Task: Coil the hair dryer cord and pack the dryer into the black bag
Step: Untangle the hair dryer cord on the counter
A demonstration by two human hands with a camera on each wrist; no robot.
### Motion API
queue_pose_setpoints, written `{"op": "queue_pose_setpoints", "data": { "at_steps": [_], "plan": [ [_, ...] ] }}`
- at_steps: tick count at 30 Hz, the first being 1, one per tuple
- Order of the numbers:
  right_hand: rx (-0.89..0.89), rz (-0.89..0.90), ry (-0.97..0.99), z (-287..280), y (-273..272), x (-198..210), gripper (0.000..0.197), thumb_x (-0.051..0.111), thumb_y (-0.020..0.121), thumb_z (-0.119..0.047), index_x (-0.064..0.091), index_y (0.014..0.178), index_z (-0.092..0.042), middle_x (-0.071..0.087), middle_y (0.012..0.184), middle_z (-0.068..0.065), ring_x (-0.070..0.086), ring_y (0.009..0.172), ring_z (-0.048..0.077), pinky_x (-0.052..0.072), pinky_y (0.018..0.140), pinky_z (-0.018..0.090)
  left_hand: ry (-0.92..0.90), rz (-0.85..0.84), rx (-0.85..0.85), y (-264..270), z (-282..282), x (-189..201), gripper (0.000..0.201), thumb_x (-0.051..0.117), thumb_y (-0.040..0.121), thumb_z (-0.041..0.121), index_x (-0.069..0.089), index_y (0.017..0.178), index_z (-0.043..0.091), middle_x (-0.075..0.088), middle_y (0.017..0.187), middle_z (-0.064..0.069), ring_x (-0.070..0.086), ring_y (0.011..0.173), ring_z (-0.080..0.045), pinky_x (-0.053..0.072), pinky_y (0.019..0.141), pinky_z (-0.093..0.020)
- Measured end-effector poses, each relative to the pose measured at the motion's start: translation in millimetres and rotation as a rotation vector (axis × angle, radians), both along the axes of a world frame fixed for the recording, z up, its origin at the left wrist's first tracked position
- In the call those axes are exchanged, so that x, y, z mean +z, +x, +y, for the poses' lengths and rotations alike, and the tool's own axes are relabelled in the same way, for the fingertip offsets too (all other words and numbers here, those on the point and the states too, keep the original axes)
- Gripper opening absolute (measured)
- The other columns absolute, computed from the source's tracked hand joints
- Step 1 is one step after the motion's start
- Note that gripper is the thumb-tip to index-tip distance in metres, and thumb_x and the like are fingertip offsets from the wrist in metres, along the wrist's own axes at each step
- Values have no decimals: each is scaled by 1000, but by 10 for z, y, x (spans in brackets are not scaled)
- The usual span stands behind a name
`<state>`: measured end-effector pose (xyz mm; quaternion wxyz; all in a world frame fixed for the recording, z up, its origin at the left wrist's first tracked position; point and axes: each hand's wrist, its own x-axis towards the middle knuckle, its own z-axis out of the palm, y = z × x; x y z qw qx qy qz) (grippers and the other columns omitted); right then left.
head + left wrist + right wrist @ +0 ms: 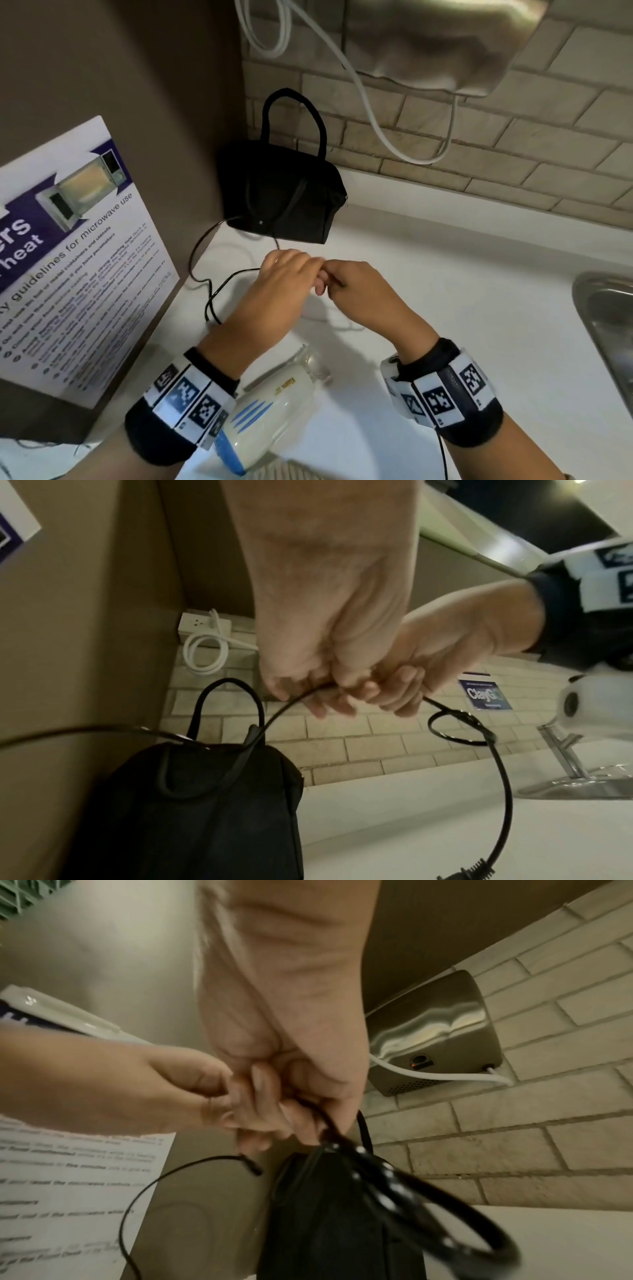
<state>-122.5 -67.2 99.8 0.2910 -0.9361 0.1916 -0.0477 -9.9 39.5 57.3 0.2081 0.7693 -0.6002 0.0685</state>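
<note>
Near the bag (281, 195) — dryer (267, 407) lies nozzle-forward.

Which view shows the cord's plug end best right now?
The left wrist view: the cord drops from the right hand to the ribbed plug end at the bottom edge. The head view shows only slack cord on the counter; the right wrist view shows blurred loops.

"guidelines for microwave use" and "heat" are printed on the poster (68, 260); "ClayG" is read on a blue sticker (484, 695) on the brick wall.
</note>
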Motion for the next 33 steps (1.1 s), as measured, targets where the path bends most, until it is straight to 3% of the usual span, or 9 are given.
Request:
{"op": "queue_pose_setpoints", "data": {
  "at_steps": [3, 8, 13, 15, 19, 22, 24, 28, 33],
  "plan": [
    [0, -12, -63, 0, -43, -9, 25, 44, 86, -5, 48, 67, -22, 55, 64, -5, 49, 64, 18, 37, 67, 30, -74, 51, 18, 78, 56, 79, 33, 68, 55, -12, 61, 67, 18, 49, 58, 14, 53, 64, -19, 18, 70, -18],
    [-66, -6, -79, -106, -60, -177, 29, 35, 72, 2, 47, 63, -23, 59, 73, -7, 48, 86, 13, 27, 88, 38, -160, 422, 89, 73, 247, 325, 30, 34, 66, -3, 55, 65, 19, 41, 56, 18, 44, 65, 0, 34, 66, -20],
    [-53, -36, 51, -156, -70, -314, 44, 41, 90, -2, 42, 59, -34, 60, 96, -6, 50, 100, 13, 28, 90, 38, -177, 674, 263, 201, 399, 308, 34, 34, 74, -20, 60, 77, 3, 55, 74, -11, 53, 71, -24, 44, 68, -24],
    [-34, -31, 120, -166, -80, -280, 41, 42, 96, -8, 49, 64, -33, 56, 90, -2, 52, 88, 12, 37, 85, 34, -138, 646, 297, 230, 422, 310, 35, 35, 79, -18, 62, 80, 5, 57, 76, -5, 56, 75, -22, 42, 71, -16],
    [-45, -7, 167, -132, -91, -245, 24, 46, 98, -18, 61, 79, -23, 59, 87, 3, 61, 81, 21, 50, 81, 37, 56, 320, 250, 140, 396, 237, 50, 40, 70, -15, 62, 101, 17, 59, 88, 9, 58, 92, -18, 39, 86, -28],
    [-65, -41, 299, -17, -95, -219, 3, 54, 95, -22, 53, 95, -19, 60, 81, -3, 60, 74, 19, 52, 77, 38, 126, 214, 162, -61, 342, 133, 40, 27, 85, 19, 59, 107, 25, 60, 92, 11, 56, 91, -16, 31, 80, -28],
    [-50, -75, 370, 46, -105, -202, 16, 55, 94, -22, 43, 105, -23, 60, 84, 0, 57, 70, 14, 52, 72, 35, 186, 242, 111, -173, 279, 64, 51, 15, 88, 47, 59, 98, 24, 61, 90, 9, 56, 87, -14, 37, 79, -32],
    [-37, -105, 490, 83, -155, -114, 20, 52, 96, -28, 46, 114, -23, 59, 85, -4, 55, 59, 11, 52, 61, 27, -68, 558, 135, -165, 279, 68, 35, 46, 95, 40, 62, 77, 14, 63, 73, 7, 53, 68, -7, 38, 66, -21],
    [-16, -106, 581, -67, -280, -107, 31, 46, 97, -40, 67, 94, -17, 58, 66, 0, 48, 57, 11, 43, 66, 21, -293, 798, 334, -38, 393, 213, 34, 51, 94, 35, 63, 69, 16, 57, 57, 4, 45, 53, -6, 35, 51, -16]
  ]
}}
